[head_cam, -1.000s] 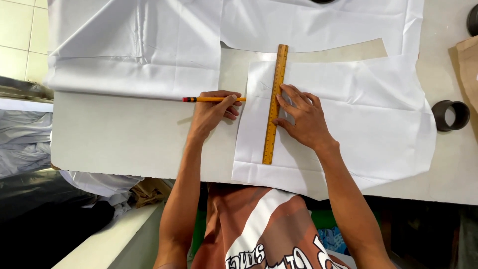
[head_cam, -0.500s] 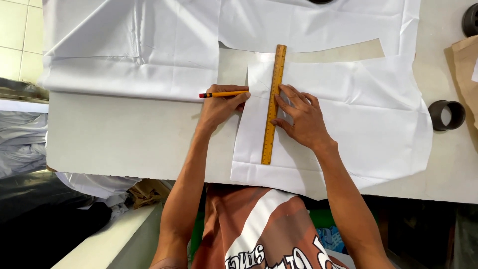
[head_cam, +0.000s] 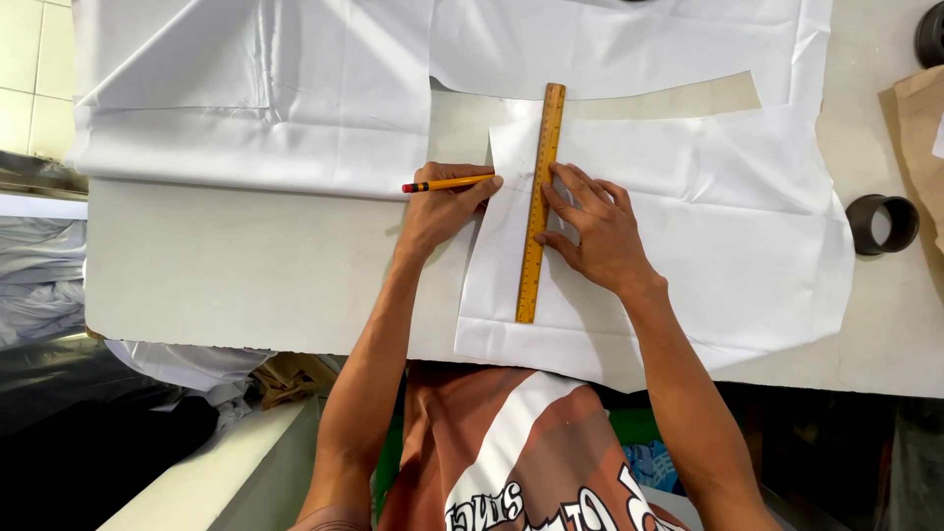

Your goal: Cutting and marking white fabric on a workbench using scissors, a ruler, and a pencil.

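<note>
A yellow wooden ruler (head_cam: 538, 197) lies lengthwise on a sheet of white fabric (head_cam: 688, 226) spread over the table. My right hand (head_cam: 595, 231) presses flat on the ruler's right edge, fingers spread. My left hand (head_cam: 442, 206) grips an orange pencil (head_cam: 447, 183) with a dark red end, its tip at the fabric just left of the ruler. A larger piece of white fabric (head_cam: 265, 88) lies at the far left, with a cut-out showing a beige pattern strip (head_cam: 678, 98).
A black ring-shaped object (head_cam: 882, 223) sits at the table's right. Brown paper (head_cam: 919, 128) lies at the right edge, and another dark round object (head_cam: 929, 34) at the top right corner. Grey cloth (head_cam: 39, 285) hangs off the left.
My left hand and the pencil have slid away from me along the ruler's left edge. My right hand stays pressed on the ruler.
</note>
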